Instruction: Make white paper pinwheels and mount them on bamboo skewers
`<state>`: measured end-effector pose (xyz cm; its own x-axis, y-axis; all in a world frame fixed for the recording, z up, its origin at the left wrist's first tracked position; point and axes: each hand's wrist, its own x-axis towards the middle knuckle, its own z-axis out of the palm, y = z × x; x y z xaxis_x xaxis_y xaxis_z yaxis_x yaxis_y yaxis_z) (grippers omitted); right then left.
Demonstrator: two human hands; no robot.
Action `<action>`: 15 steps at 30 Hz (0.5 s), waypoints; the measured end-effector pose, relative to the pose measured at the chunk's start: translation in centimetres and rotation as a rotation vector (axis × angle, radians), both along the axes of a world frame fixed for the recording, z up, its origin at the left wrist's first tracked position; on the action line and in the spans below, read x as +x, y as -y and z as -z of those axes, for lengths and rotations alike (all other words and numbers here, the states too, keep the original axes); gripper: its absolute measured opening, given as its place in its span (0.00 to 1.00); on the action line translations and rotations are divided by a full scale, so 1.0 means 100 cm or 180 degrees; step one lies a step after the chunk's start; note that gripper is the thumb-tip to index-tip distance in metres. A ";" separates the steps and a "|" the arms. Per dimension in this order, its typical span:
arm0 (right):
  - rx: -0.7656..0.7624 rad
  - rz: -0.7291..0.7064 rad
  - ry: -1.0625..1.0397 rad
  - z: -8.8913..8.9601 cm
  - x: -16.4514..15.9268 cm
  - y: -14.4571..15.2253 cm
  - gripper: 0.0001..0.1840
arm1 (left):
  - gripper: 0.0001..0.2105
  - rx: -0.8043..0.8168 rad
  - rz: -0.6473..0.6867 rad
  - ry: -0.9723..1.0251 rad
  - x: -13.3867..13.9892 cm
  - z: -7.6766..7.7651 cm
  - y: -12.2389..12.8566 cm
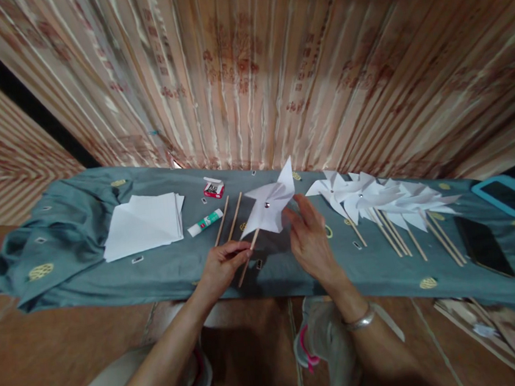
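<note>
A white paper pinwheel (pixel 266 207) on a thin wooden stick (pixel 254 242) is held up over the cloth, tilted to the right. My left hand (pixel 224 264) is closed, pinching this stick below the blades between thumb and fingers. At the pinwheel's right side is my right hand (pixel 308 233), its fingers bent and apart by the blade edge; whether they touch the paper is unclear. A round metal fastener (pixel 267 205) sits at the pinwheel's centre. Two loose wooden sticks (pixel 235 217) lie just left of it.
A green-blue cloth (pixel 156 277) covers the narrow table. White paper sheets (pixel 141 226), a glue stick (pixel 205 222) and a small red box (pixel 213 188) lie left. Several finished pinwheels (pixel 377 196) overlap at right, beside a dark phone (pixel 484 246) and a blue-framed tablet (pixel 513 195).
</note>
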<state>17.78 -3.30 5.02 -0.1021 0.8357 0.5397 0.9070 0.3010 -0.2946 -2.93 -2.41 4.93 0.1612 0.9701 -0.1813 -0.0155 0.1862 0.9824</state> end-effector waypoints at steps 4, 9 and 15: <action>-0.0082 -0.0304 0.0042 -0.003 -0.015 0.008 0.24 | 0.13 -0.0013 -0.0079 0.0008 0.000 0.001 -0.001; -0.0161 -0.0456 -0.0275 -0.009 -0.019 0.015 0.20 | 0.13 -0.0076 -0.0184 0.0038 -0.002 0.001 -0.002; 0.0429 0.0162 -0.0560 -0.016 0.007 0.006 0.20 | 0.12 -0.0040 -0.0097 -0.0058 -0.004 0.002 0.000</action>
